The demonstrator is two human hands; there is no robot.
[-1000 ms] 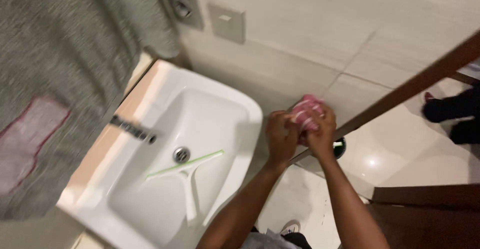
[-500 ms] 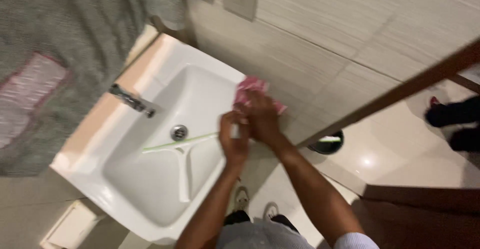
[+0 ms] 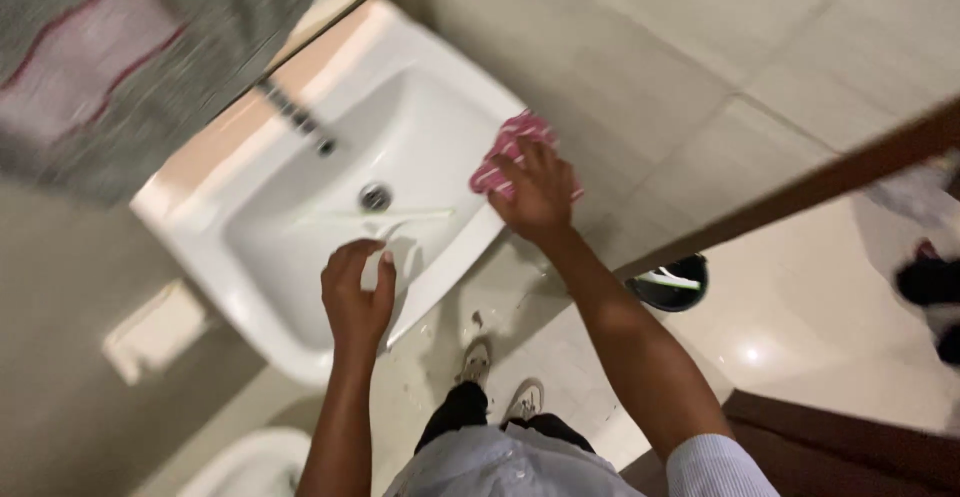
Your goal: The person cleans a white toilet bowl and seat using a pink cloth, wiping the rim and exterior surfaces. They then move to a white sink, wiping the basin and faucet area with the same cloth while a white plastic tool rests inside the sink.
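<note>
Left hand (image 3: 357, 292): fingers curled on white squeegee (image 3: 385, 237) handle in white sink (image 3: 250, 287); handle runs toward person, blade crosswise beside drain (image 3: 374, 196). Right hand (image 3: 537, 192): fingers spread, pressing pink striped cloth (image 3: 510, 147) on far rim. Faucet (image 3: 295, 117) beyond

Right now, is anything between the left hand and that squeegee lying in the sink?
Nothing visible is in the way. The left hand is over the front part of the sink, right at the squeegee handle. The right hand is off to the side, pressing the pink cloth on the sink's rim.
</note>
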